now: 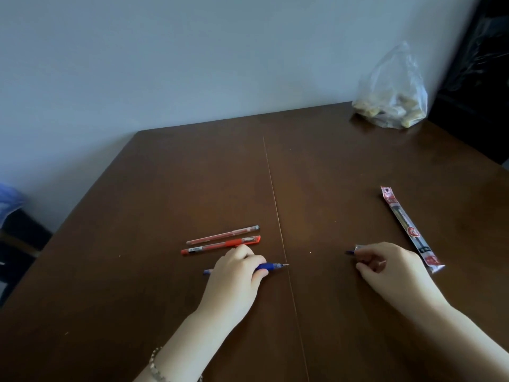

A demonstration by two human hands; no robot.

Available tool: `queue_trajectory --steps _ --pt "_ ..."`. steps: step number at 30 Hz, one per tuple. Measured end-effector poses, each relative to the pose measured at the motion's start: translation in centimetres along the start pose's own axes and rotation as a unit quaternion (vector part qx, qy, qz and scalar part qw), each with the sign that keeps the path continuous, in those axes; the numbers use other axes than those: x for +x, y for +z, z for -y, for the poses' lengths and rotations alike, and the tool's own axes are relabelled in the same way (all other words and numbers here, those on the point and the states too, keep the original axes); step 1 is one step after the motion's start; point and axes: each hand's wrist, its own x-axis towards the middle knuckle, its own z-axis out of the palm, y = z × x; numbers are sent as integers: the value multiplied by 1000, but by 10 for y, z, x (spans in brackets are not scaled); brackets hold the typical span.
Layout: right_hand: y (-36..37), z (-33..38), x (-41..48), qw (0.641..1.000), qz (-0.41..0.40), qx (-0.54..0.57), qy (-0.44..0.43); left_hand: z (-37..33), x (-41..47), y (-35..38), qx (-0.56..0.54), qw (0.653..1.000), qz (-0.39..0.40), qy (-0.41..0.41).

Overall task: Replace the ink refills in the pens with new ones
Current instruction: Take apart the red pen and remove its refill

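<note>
Evidently uncapped: left hand (237, 274) pins the blue pen (271, 266) to the counter (330, 166)
Right hand (385, 264) grip pinches a small dark piece, likely its cap (350, 252), clearing access to the refill

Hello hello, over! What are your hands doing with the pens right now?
Left hand shut on blue pen, cap off. Right hand pinching small blue piece. Two red pens and refill pack waiting on table. Nothing in the way.

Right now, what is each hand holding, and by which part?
Left hand grips the blue pen around the middle of its barrel, tip uncovered. Right hand pinches a small blue-and-clear piece, probably the cap; hold point unclear.
</note>
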Motion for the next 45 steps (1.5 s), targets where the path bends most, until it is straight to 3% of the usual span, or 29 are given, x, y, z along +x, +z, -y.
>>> queue_trajectory --steps 5,10,15,20,24,29,33,37,42,44,45 --pt "-6 2 -5 999 -2 7 -40 10 -2 0 49 998 -14 27" --pt "-10 10 -2 998 -17 8 -54 23 12 -20 71 992 -105 23" --pt "-7 29 1 997 11 26 -76 32 29 -25 159 987 -1 -21" --pt "1 51 9 993 20 46 -107 26 31 -25 174 985 -6 -19" --pt "8 81 18 981 43 170 -78 -6 18 -37 84 992 -93 27" --pt "11 100 20 949 86 287 -95 -38 3 -41 -49 989 -132 53" --pt "5 95 19 925 117 357 -60 -34 2 -39 -83 984 -130 91" --pt "-1 89 19 926 132 343 -82 -32 3 -33 -64 985 -91 130" --pt "-6 75 1 935 117 295 -157 -29 -3 -34 -157 971 -21 182" --pt "-8 70 -7 947 83 215 -224 -28 -8 -33 -222 962 35 157" --pt "-11 68 -9 947 55 192 -253 -21 -10 -34 -268 955 64 105"
